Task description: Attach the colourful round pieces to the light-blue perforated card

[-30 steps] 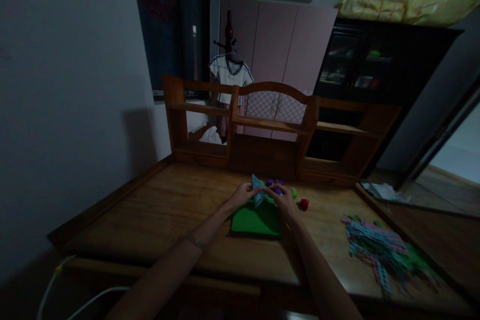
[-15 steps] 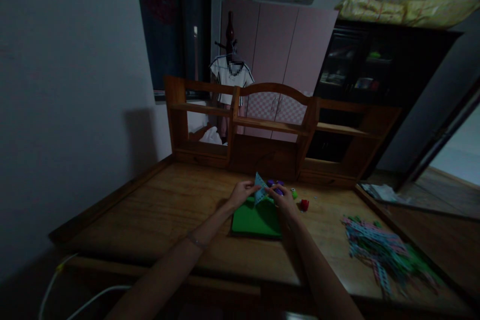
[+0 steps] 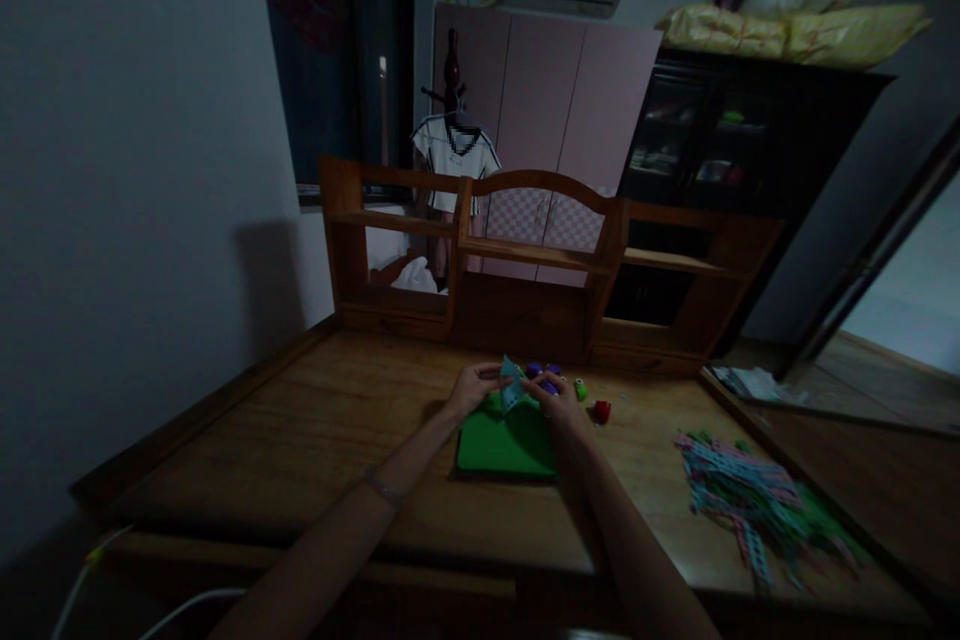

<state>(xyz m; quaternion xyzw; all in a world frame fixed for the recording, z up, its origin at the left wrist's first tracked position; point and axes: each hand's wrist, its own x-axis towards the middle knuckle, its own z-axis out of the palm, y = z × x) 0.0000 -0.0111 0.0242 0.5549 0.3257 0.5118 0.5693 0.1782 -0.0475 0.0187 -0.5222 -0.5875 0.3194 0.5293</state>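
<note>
Between my two hands is a light-blue patterned piece, perhaps ribbon or paper (image 3: 511,392), bunched narrow at its middle and flaring at top and bottom. My left hand (image 3: 472,388) pinches its left side. From the right, my right hand (image 3: 556,402) closes its fingertips on the other side. Both hands are above a green rectangular pad (image 3: 506,450) lying flat on the wooden desk. Purple spools (image 3: 534,371) stand just behind my right hand, partly hidden by it. A small green item (image 3: 580,389) and a red spool (image 3: 601,411) lie to its right.
A tangled heap of blue, pink and green ribbon strips (image 3: 757,500) lies on the right of the wooden desk (image 3: 300,420). A wooden shelf unit (image 3: 536,250) rises at its back edge. A white cable (image 3: 187,605) hangs near the front left.
The light-blue piece has gone from a flat, wide triangular shape to one bunched at the middle. Both hands stay on it. The whole view has shifted slightly.
</note>
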